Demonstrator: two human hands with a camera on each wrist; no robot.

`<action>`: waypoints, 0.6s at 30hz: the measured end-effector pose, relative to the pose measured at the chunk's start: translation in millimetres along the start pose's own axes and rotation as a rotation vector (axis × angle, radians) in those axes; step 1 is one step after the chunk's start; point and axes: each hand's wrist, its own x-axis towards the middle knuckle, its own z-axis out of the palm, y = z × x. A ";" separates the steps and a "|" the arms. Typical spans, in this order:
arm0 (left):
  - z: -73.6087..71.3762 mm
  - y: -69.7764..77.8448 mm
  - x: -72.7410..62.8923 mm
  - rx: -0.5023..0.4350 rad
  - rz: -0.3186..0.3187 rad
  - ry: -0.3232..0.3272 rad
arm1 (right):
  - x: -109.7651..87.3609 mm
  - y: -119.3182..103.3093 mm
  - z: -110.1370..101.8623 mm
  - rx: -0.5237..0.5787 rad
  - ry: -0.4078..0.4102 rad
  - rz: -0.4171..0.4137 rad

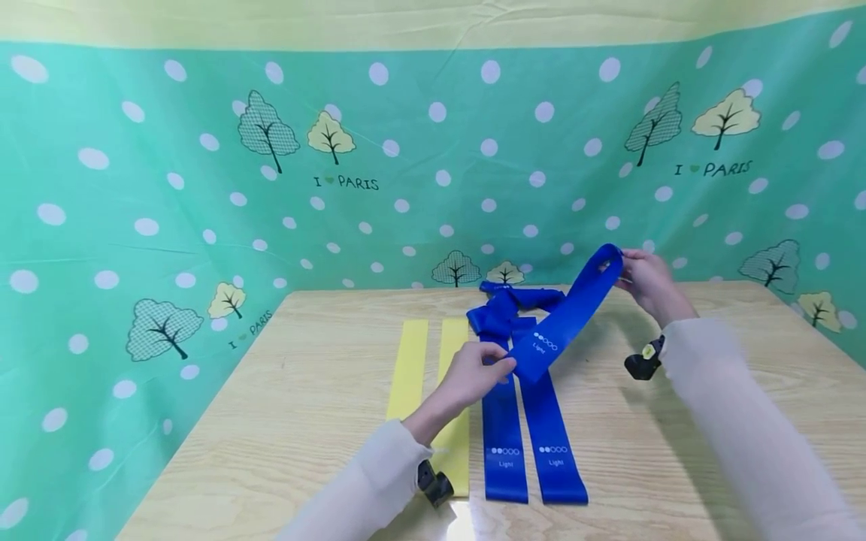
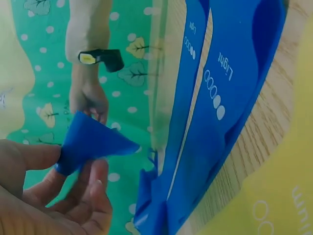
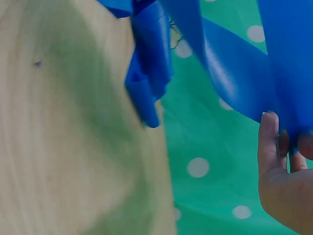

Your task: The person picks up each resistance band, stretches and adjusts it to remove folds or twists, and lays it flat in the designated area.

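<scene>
A blue resistance band [image 1: 568, 323] marked "Light" is stretched slantwise in the air between both hands. My left hand [image 1: 473, 372] pinches its lower end between thumb and fingers, also plain in the left wrist view. At the upper, looped end, my right hand [image 1: 649, 282] grips the band with fingertips, higher and farther right. Beneath it, two more blue bands [image 1: 504, 436] lie flat side by side on the table, each printed "Light". Behind them sits a crumpled heap of blue bands [image 1: 501, 312].
Two yellow bands [image 1: 408, 361] lie left of the blue ones, partly covered by the left arm. Everything rests on a wood-grain table [image 1: 284, 421]. A green dotted cloth [image 1: 406, 188] hangs behind it. Each wrist carries a small black camera [image 1: 436, 487].
</scene>
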 end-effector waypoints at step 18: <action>2.7 -3.4 -0.9 0.017 -0.038 -0.058 | 1.6 43.9 -11.6 -0.551 -0.038 0.232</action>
